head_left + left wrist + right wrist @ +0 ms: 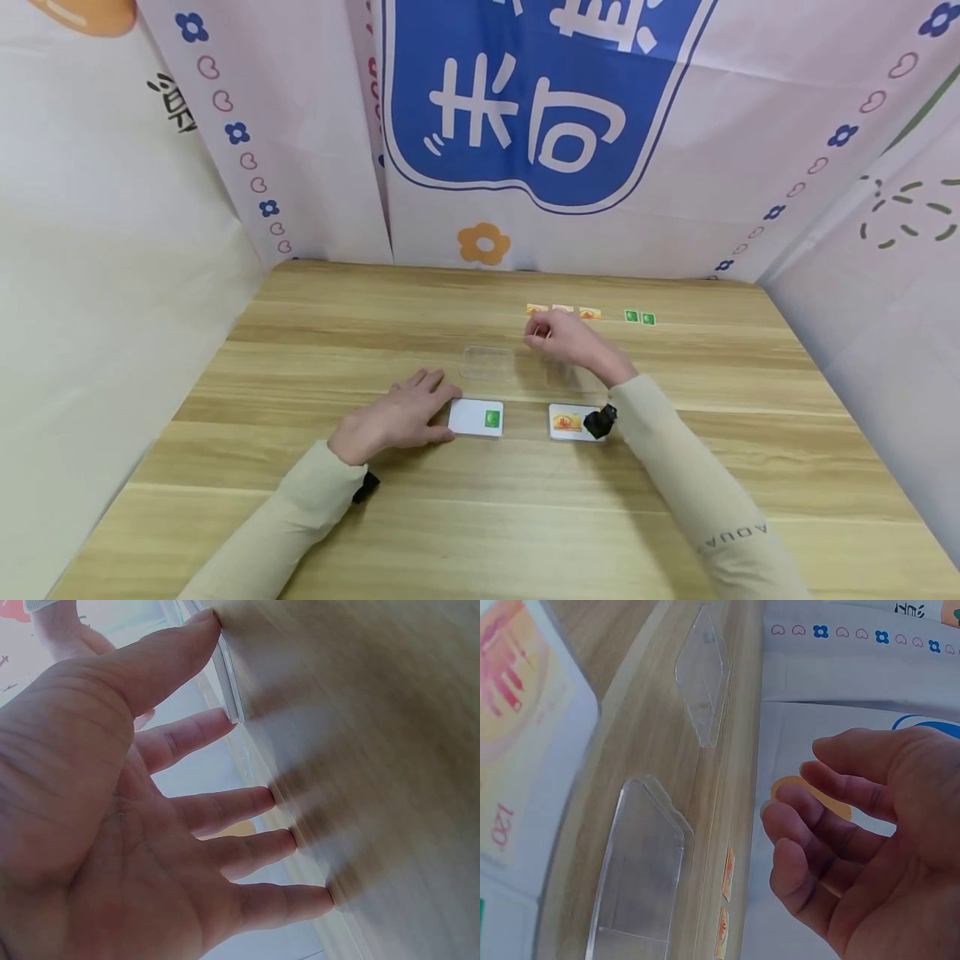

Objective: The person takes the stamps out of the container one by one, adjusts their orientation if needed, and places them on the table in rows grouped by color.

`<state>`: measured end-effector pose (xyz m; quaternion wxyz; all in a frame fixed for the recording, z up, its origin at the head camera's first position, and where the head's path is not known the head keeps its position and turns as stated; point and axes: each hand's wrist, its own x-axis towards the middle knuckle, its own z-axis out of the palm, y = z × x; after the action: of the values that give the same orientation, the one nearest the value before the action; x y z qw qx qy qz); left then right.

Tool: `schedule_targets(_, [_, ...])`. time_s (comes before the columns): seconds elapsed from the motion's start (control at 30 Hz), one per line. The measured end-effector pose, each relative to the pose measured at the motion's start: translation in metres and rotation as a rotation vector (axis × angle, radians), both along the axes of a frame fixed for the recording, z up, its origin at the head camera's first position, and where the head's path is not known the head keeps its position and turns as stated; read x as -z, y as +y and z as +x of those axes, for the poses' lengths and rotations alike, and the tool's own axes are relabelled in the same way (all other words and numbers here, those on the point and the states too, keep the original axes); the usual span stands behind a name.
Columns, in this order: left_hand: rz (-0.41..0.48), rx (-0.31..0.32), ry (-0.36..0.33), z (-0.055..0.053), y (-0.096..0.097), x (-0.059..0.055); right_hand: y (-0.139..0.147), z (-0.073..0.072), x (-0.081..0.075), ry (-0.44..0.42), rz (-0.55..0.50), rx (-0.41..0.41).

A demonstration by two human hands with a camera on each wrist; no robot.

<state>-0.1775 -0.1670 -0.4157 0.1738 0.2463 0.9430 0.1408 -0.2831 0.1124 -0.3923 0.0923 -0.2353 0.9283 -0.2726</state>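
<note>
My left hand (401, 414) is spread over the wood table, fingertips down and fingers fairly straight. In the left wrist view its thumb and index tips touch the edge of a thin white card (228, 682). That white card (467, 415) bears a small green stamp (492, 418) at its right end. My right hand (572, 337) hovers above the table near a clear plastic cover (637, 870), fingers loosely bent, nothing visible between them. Below its wrist lies a second white card (576, 437) with an orange stamp (566, 422), partly hidden by the black wrist camera.
Another clear plastic cover (487, 364) lies behind the left card. Farther back are orange stamps (590, 313) in a row and two green stamps (648, 319). A printed cloth (330, 142) hangs along the table's far edge.
</note>
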Motion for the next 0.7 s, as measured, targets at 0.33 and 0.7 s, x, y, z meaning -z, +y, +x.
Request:
schedule_targets(0.33, [-0.005, -0.002, -0.009, 0.001, 0.000, 0.000, 0.004, 0.014, 0.003, 0.014, -0.022, -0.007])
schedule_targets(0.7, [-0.004, -0.008, -0.015, 0.000, 0.000, -0.001, 0.003, 0.027, 0.003, 0.009, -0.069, -0.037])
